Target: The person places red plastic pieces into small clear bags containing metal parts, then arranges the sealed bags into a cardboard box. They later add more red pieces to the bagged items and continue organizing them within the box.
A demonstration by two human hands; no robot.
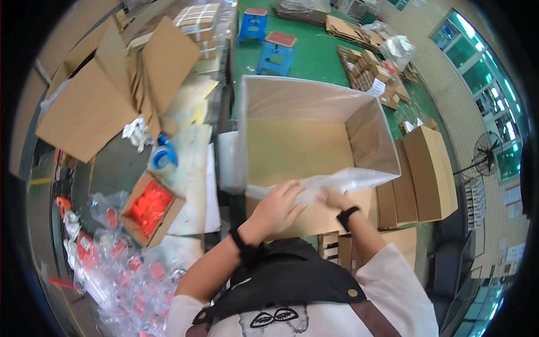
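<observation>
A large open cardboard box [297, 140] stands in front of me, its walls covered by a clear plastic liner [359, 178] folded over the near rim. My left hand [276, 210] lies against the film at the near side, fingers stretched and thumb apart, holding nothing. To its right, my right hand [336, 200] is at the same film, below the near rim. Motion smears its fingers, so their grip cannot be made out. Both wrists wear black bands.
On the left bench are a small carton of red pieces [150, 209], a blue tape dispenser [163, 157], many clear plastic packages [132, 281] and a large open carton [90, 109]. Folded cartons [424, 174] stand right of the box. Blue stools [277, 53] are beyond it.
</observation>
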